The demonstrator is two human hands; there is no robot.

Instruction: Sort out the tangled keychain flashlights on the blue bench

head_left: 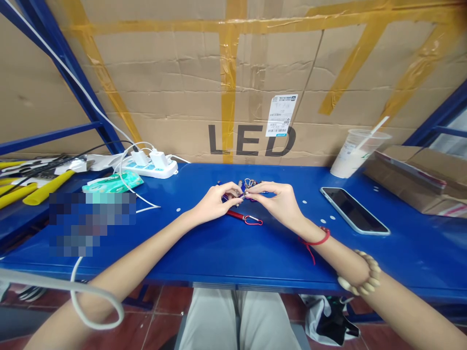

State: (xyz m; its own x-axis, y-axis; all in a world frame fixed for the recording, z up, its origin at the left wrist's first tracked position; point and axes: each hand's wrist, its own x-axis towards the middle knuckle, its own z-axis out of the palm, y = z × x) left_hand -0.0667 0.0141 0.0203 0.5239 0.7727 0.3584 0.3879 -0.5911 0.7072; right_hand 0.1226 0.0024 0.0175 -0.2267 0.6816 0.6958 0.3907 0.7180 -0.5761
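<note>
"Position of the small bluish piece [242, 195]?"

"Between the fingertips of the left hand [215, 201] and the right hand [281, 198]; it is too small for me to name."

"How is each hand set?"

"The left pinches the piece between thumb and fingers. The right does the same from the opposite side."

"What lies near?"

"Metal clips [250, 183] just beyond the fingertips, and on the near side a red tube [235, 214] with a red carabiner [254, 223] at its end, all on the blue desk [204, 253]."

"Farther out?"

"A phone [355, 210] and a cup [345, 160] to the right, a power strip [156, 169] to the left."
</note>
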